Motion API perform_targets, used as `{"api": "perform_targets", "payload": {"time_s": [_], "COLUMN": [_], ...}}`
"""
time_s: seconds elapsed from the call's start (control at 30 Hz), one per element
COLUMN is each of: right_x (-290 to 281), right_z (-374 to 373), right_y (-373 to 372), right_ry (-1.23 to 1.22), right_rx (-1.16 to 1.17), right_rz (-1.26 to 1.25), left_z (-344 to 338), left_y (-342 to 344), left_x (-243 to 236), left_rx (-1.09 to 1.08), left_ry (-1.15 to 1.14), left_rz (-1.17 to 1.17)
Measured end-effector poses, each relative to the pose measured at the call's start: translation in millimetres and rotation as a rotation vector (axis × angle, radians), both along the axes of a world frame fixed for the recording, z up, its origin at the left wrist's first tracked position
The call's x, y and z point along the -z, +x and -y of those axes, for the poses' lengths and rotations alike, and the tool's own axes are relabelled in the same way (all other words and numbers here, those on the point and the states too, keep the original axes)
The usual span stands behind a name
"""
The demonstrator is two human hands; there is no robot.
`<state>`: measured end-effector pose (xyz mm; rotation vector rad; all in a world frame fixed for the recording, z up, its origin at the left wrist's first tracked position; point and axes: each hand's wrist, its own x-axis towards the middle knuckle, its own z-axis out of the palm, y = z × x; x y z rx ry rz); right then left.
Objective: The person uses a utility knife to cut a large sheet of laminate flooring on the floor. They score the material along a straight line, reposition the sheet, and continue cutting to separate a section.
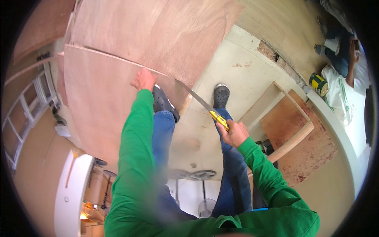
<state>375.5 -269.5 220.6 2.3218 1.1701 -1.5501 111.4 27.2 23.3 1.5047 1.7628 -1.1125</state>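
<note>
My right hand (235, 134) is closed around the yellow handle of a handsaw (203, 103). The blade slants up and left, its tip at the edge of a reddish plywood sheet (98, 91). My left hand (144, 79), fingers curled, grips that sheet near its far edge; the fingertips are partly hidden. Beyond a narrow gap lies another plywood piece (158, 29). My left shoe (162, 103) presses on the near sheet, and my right shoe (221, 96) stands on the pale floor.
A wooden frame (294, 104) and a stained board (316, 142) stand to the right. Far right, a person (343, 55) sits near a dark green can (318, 84) and a white sack (335, 94). A metal ladder (29, 106) is at the left.
</note>
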Motion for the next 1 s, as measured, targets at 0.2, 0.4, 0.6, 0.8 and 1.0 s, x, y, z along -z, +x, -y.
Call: {"api": "perform_targets", "payload": {"time_s": [0.2,0.4,0.6,0.8,1.0], "right_x": [-5.5,-0.9,8.8,8.5,6.7], "right_z": [1.2,0.7,2.2,-17.5,-26.6], "right_y": [7.5,25.0,40.0,57.8,61.6], "right_ry": [-0.037,0.017,0.178,0.034,-0.057], "right_rx": [0.066,0.038,-0.024,-0.176,-0.242], "right_rz": [-0.084,-0.095,-0.102,-0.113,-0.115], "left_z": [-102.9,-187.1,-238.8,-238.9,-245.4], "left_y": [79.4,195.0,287.9,330.6,338.6], "left_x": [12.7,51.4,91.7,70.0,65.7], "left_rx": [0.243,0.641,0.769,0.851,0.856], "left_ry": [0.401,0.651,0.578,0.372,0.252], "left_rz": [0.408,0.675,0.621,0.654,0.598]}}
